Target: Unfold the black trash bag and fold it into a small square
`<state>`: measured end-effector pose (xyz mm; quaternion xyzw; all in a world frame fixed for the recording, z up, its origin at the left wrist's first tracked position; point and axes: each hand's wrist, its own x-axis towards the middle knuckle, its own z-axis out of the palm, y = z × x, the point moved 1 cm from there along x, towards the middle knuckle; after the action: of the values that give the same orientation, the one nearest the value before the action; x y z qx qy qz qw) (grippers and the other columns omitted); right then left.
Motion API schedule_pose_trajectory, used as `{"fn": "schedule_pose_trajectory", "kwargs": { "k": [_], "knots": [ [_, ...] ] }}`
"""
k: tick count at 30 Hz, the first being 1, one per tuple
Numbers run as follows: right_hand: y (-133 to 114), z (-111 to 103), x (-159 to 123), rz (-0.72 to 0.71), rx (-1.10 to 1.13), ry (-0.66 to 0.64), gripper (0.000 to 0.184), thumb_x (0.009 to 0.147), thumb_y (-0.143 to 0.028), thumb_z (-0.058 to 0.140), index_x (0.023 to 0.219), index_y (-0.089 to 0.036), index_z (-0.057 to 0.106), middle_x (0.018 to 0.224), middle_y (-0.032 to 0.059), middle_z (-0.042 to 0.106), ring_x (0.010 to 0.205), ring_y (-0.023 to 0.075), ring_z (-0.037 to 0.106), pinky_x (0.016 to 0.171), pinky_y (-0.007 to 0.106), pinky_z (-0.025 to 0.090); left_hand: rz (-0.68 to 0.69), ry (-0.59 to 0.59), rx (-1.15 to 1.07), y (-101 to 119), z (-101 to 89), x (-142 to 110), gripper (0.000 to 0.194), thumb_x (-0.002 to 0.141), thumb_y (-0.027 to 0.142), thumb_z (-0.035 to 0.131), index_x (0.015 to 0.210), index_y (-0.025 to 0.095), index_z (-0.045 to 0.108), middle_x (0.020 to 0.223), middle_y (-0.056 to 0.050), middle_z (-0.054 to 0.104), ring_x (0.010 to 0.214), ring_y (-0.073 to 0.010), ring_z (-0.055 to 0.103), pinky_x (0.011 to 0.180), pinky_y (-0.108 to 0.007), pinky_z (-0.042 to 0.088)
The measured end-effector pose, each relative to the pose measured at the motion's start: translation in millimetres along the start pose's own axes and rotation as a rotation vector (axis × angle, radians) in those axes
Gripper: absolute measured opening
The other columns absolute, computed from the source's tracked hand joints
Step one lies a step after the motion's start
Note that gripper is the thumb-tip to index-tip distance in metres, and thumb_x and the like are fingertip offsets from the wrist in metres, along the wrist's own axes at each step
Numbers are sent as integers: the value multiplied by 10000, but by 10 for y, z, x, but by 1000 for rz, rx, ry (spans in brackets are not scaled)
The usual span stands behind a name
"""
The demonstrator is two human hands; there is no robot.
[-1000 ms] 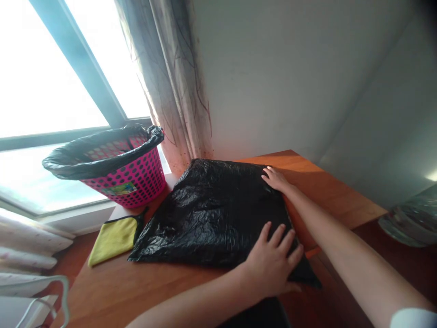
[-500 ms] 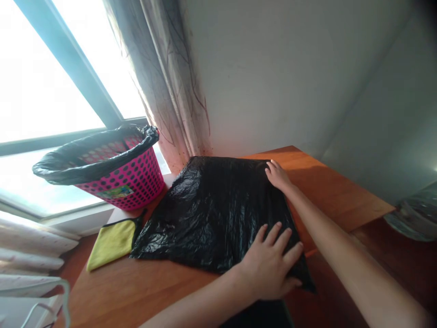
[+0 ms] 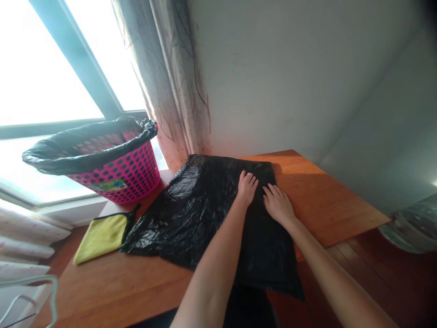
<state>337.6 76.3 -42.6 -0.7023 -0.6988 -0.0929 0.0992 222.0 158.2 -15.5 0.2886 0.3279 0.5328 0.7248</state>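
Note:
A black plastic bin bag [image 3: 191, 214] lies spread flat on the orange wooden table [image 3: 324, 200]. My left hand [image 3: 246, 187] rests palm down on the bag's far half, fingers stretched out. My right hand [image 3: 278, 203] lies flat beside it on the bag's right part, fingers also extended. The two hands are close together, almost touching. The bag's near right corner hangs over the table's front edge.
A pink perforated basket [image 3: 119, 173] lined with a black bag stands at the back left by the window. A yellow cloth [image 3: 100, 233] lies left of the bag. A patterned curtain [image 3: 170, 82] hangs behind. A white hanger [image 3: 30, 296] is at the lower left.
My left hand has moved from the bag's near right corner up to its far half. My right hand has slid from the far right edge inward, beside the left.

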Motion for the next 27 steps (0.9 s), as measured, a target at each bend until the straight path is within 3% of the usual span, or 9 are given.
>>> {"fn": "schedule_pose_trajectory", "kwargs": {
  "k": [8,10,15,18,21,22,24,25,27],
  "knots": [
    [5,-13,-19,16,66,-2,478,992,-306,334,1407,-153,517,1494,138,461,1396,299,383,1135,448,297,73,226,-20,1402,-1335,21,388,1039,354,280,1388,203,360,1379,-154,506,1136,-168,607,906,-343,541],
    [5,-13,-14,13,68,-4,481,990,-303,337,1407,-147,517,1494,144,459,1397,301,383,1136,447,296,152,279,18,1710,-1627,-81,400,1027,383,381,1372,182,408,1348,-129,526,1091,-179,611,889,-375,542],
    [-2,9,-9,28,60,5,479,989,-306,327,1398,-158,526,1501,132,454,1383,307,403,1121,467,319,236,315,239,2031,-1862,-240,355,955,334,572,1256,147,553,1234,-105,597,1031,-213,620,876,-430,536],
    [-4,14,-8,16,50,13,481,989,-303,323,1397,-153,528,1493,134,465,1376,305,414,1115,464,334,231,237,438,1869,-1573,-386,289,978,261,518,1240,144,551,1213,-91,630,1043,-182,602,944,-383,484],
    [3,3,-8,0,45,28,481,990,-305,329,1393,-138,532,1479,140,481,1372,297,422,1125,451,331,194,25,643,1436,-1079,-880,305,829,263,721,1106,156,654,1151,-95,688,1074,-224,613,999,-379,453],
    [7,-3,-14,0,45,31,480,990,-310,335,1389,-134,537,1476,140,485,1367,295,429,1127,444,333,191,-104,739,1246,-911,-1132,339,771,301,776,1070,169,687,1141,-100,699,1088,-250,616,1014,-391,447],
    [16,-16,-48,7,49,30,473,987,-319,349,1374,-135,550,1472,139,489,1357,296,441,1121,438,347,370,-654,1246,820,-615,-1708,583,788,492,728,1298,246,588,1346,-100,605,1245,-296,537,1068,-449,408],
    [23,-23,-80,13,53,31,468,984,-320,357,1365,-137,557,1469,139,492,1352,298,445,1115,439,356,494,-826,1434,604,-524,-1985,740,746,574,735,1378,257,517,1416,-112,550,1311,-328,479,1084,-488,387],
    [49,-33,-180,32,70,43,456,974,-320,375,1347,-141,568,1458,141,503,1341,302,454,1105,452,372,777,-945,1718,209,-451,-2419,799,773,596,700,1433,228,442,1470,-138,493,1354,-352,429,1078,-534,384]
  ]
}}
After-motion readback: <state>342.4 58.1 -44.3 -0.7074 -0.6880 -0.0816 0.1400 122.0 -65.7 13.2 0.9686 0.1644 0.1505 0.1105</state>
